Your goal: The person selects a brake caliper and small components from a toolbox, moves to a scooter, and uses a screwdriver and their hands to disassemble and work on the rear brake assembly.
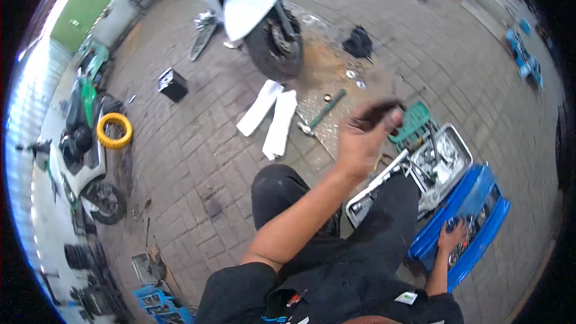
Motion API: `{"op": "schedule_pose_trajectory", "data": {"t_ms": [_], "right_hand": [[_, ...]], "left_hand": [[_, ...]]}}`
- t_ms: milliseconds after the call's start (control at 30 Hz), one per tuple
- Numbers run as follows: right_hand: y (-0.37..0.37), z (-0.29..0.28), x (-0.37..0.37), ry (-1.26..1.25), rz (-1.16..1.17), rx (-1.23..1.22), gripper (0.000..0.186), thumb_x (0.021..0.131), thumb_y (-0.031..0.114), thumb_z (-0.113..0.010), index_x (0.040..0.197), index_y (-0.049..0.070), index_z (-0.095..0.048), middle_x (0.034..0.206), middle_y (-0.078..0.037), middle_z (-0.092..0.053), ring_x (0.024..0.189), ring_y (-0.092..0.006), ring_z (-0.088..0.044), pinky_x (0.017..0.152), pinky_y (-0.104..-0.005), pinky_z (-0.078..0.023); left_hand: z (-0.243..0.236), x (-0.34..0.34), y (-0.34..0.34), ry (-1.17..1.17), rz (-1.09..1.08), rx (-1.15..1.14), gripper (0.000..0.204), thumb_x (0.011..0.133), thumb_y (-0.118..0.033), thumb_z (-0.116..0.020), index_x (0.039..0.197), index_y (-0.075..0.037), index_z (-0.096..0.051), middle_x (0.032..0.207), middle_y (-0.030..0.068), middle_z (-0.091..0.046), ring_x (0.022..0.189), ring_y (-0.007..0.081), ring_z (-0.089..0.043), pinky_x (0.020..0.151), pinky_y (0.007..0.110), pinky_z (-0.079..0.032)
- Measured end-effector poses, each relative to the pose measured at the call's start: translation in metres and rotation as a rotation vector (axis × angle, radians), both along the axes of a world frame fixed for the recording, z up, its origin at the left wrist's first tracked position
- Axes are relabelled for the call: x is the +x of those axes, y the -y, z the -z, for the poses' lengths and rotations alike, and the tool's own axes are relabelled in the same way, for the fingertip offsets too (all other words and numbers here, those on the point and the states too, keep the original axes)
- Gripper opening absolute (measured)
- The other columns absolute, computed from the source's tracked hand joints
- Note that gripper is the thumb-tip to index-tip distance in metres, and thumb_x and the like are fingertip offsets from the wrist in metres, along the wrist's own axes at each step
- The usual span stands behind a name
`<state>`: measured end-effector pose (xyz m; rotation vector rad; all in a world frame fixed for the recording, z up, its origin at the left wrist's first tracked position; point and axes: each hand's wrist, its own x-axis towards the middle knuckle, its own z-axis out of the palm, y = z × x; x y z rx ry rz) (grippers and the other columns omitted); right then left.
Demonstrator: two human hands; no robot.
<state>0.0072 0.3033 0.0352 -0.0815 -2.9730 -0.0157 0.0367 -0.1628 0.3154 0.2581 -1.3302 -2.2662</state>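
Note:
My left hand is raised in front of my knees, above the paving beside a green-handled hammer. Its thumb and fingers bend toward each other with a dark patch between them. Motion blur hides whether that patch is a held thing or grimy fingers. Low on the right, my right hand reaches into a blue metal toolbox, fingers apart over a heap of metal tools. Between my right leg and the toolbox lies an open grey-and-white case with metal parts inside, a green plastic piece at its far end.
Ahead stands a white scooter's front wheel, with two white wrapped pieces before it. Small round metal parts and a black cloth-like bundle lie nearby. At left are a black battery, a yellow ring and another scooter.

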Motion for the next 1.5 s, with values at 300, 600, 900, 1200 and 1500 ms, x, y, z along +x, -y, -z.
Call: {"op": "schedule_pose_trajectory", "data": {"t_ms": [300,600,900,1200,1500], "right_hand": [[-0.011,0.018,-0.005,-0.051,-0.006,0.136,0.064,0.09,0.052,-0.057,0.131,0.003,-0.047,0.14,-0.02,-0.045,0.131,-0.0391,-0.04,0.111,-0.0534,-0.027],[-0.001,0.006,0.002,-0.117,-0.083,0.097,0.055,0.091,0.049,-0.059,0.113,-0.002,-0.066,0.133,-0.024,-0.054,0.124,-0.0417,-0.046,0.108,-0.0551,-0.03],[0.005,0.009,-0.008,-0.209,-0.146,-0.079,0.028,0.095,0.031,-0.056,0.103,0.008,-0.069,0.119,-0.013,-0.06,0.115,-0.0363,-0.052,0.104,-0.0506,-0.032],[-0.021,0.023,-0.002,-0.308,-0.099,-0.193,0.033,0.099,0.033,-0.05,0.101,0.005,-0.067,0.114,-0.012,-0.062,0.114,-0.033,-0.052,0.105,-0.049,-0.03],[-0.007,0.011,-0.004,-0.279,-0.102,-0.201,0.032,0.098,0.034,-0.051,0.095,0.005,-0.066,0.112,-0.009,-0.063,0.113,-0.0299,-0.052,0.104,-0.046,-0.03]], "left_hand": [[0.01,-0.002,0.058,-0.172,-0.189,0.249,0.05,0.089,-0.012,-0.072,0.136,-0.01,-0.053,0.106,0.0019,-0.065,0.092,0.0119,-0.062,0.074,0.029,-0.055],[-0.008,0.021,0.123,-0.365,-0.629,0.054,0.054,0.089,-0.009,-0.072,0.136,-0.008,-0.047,0.108,0.0057,-0.065,0.089,0.0136,-0.064,0.074,0.029,-0.055],[0.021,0.032,0.151,-0.274,-0.579,0.136,0.039,0.093,-0.014,-0.066,0.127,-0.008,-0.049,0.101,0.011,-0.067,0.086,0.0195,-0.065,0.074,0.034,-0.054],[0.003,0.031,0.096,-0.329,-0.098,0.483,0.016,0.096,-0.015,-0.062,0.105,-0.001,-0.064,0.094,0.0085,-0.068,0.082,0.015,-0.062,0.076,0.03,-0.053],[-0.012,0.03,0.054,-0.346,0.18,0.65,0.022,0.095,-0.014,-0.061,0.114,-0.002,-0.063,0.102,0.0085,-0.068,0.086,0.0117,-0.058,0.08,0.028,-0.05]]}}
